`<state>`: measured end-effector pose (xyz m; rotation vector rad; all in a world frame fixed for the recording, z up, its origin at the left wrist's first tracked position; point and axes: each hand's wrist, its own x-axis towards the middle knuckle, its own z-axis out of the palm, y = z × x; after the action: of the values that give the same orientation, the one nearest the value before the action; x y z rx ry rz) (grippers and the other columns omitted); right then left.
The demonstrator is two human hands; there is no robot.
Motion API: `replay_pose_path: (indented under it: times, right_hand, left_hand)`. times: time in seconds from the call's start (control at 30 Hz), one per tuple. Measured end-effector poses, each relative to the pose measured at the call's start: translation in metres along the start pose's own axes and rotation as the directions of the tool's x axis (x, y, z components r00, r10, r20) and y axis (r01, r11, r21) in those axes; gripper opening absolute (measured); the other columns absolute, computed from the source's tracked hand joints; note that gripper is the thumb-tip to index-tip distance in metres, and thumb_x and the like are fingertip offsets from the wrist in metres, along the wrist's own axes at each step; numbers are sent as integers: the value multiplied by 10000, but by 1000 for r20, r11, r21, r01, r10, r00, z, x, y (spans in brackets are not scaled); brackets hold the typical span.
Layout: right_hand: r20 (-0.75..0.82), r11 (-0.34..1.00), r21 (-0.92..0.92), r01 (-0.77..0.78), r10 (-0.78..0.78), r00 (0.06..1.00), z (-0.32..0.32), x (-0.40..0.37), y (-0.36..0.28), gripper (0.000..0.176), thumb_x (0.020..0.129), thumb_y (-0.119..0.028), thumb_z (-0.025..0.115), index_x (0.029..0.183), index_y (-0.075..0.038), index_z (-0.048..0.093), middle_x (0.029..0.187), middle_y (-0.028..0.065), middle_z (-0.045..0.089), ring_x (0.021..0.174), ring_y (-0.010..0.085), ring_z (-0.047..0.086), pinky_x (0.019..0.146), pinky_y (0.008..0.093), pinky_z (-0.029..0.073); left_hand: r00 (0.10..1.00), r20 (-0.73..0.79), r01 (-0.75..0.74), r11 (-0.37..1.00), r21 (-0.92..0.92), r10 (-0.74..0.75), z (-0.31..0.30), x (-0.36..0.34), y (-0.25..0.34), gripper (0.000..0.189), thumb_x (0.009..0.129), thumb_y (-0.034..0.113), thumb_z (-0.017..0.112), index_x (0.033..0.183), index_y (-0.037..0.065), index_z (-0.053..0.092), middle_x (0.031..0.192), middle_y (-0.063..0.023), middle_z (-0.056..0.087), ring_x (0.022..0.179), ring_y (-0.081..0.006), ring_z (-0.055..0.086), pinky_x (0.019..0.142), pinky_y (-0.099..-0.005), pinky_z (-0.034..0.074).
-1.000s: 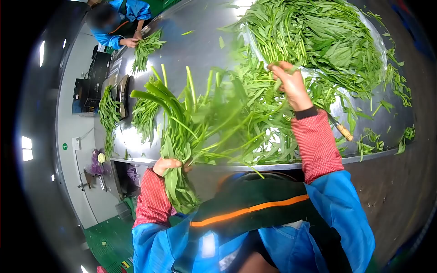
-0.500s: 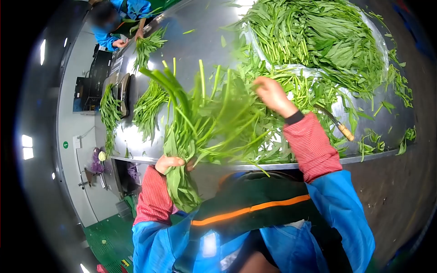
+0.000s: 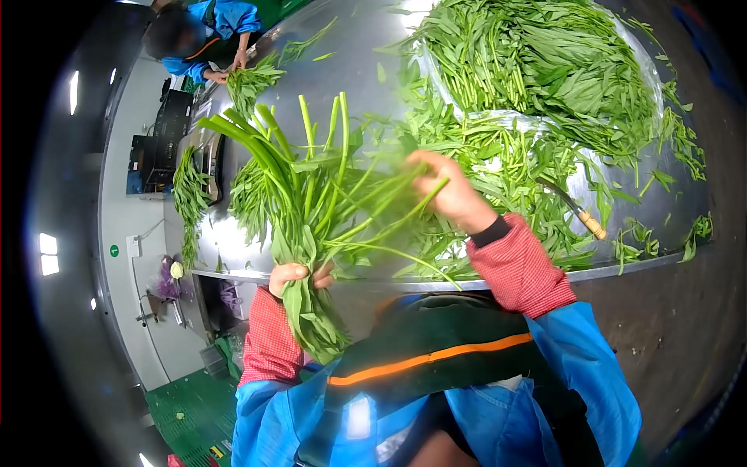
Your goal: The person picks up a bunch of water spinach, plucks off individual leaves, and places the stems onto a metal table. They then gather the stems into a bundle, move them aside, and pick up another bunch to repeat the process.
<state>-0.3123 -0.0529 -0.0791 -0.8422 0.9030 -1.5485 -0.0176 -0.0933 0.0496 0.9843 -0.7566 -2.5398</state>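
Note:
My left hand point(image 3: 299, 276) is wrapped around a bunch of water spinach point(image 3: 299, 210) at the table's front edge. Its leafy end hangs below the fist, while the cut stems fan out upward and to the right. Beside the right-hand stems is my right hand point(image 3: 451, 191), its fingers curled in, the fingertips smeared by motion among stems and leaves. Whatever those fingers hold is not clear. Loose water spinach point(image 3: 498, 159) lies behind and right of this hand.
A large heap of greens point(image 3: 545, 70) rests on plastic at the back right. A curved knife with a wooden handle point(image 3: 591, 225) lies on the metal table point(image 3: 342, 47). Sorted bunches point(image 3: 189, 187) lie left, near a scale. A co-worker point(image 3: 206, 39) handles greens at the far left.
My right hand has moved left and down toward the stems of the held bunch. The bunch has tilted slightly left in my left hand. The co-worker's hands have shifted on their greens.

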Motion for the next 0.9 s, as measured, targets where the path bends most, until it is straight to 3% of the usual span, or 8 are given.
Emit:
replay_pose_path:
  times: [0.17,0.33,0.4,0.53,0.6,0.63,0.67,0.9]
  right_hand:
    - [-249,910,382,-162,270,930,-84,4,-4,210,920,-194,616,1012,-33,517,572,-79,370,436,32,321,380,186,245]
    - [-86,959,-71,-276,269,959,-37,9,-41,334,915,-202,618,1166,-12,508,728,-37,546,548,44,471,469,199,394]
    - [190,914,-398,-83,171,967,-16,28,-36,702,847,-388,672,1338,51,430,1316,229,511,1201,313,510,1015,384,408]
    - [288,650,-739,178,65,955,21,34,-52,234,834,-190,623,963,6,625,927,176,640,848,320,625,772,437,486]
    - [234,529,-702,477,-462,856,-26,59,16,171,865,-167,570,890,-2,609,727,109,587,638,289,574,640,409,496]
    - [2,933,-340,116,-123,992,-40,45,1,140,910,-198,520,876,-64,536,667,18,454,555,163,441,534,303,379]
    - [-231,954,238,-183,239,943,-54,32,-16,141,956,-230,470,862,-125,462,608,-73,321,471,38,309,428,198,261]
    - [47,940,8,-342,341,939,-28,-6,7,238,938,-275,543,1080,-92,490,835,-3,516,600,62,461,471,188,353]
  left_hand:
    - [999,-33,-12,998,-54,10,-12,-13,-5,430,728,89,661,1131,112,514,815,-3,478,667,-136,391,602,-273,349]
    - [999,-6,36,998,-59,-36,-13,-11,-10,383,734,69,634,1100,91,525,822,-15,481,669,-139,395,609,-280,357]
    - [997,-32,67,997,-39,-68,-6,-7,-13,441,726,62,652,1144,90,517,860,-35,505,690,-155,424,621,-290,369]
    - [994,3,107,994,26,-107,11,-1,-12,526,704,64,674,1198,94,497,888,-49,515,712,-163,442,620,-297,371]
    - [996,13,92,996,5,-92,6,-7,-14,529,697,67,668,1198,95,502,893,-48,515,724,-161,440,620,-295,368]
    - [996,22,85,996,-21,-85,-1,-12,-15,527,693,68,663,1196,96,505,896,-47,515,729,-161,437,620,-294,365]
    - [997,-12,73,997,-35,-74,-1,-16,-14,501,692,72,653,1173,100,517,892,-42,510,730,-158,429,621,-294,361]
    - [1000,26,-13,991,-136,17,-1,-17,-10,411,717,56,617,1116,93,526,822,-21,485,666,-136,387,606,-275,355]
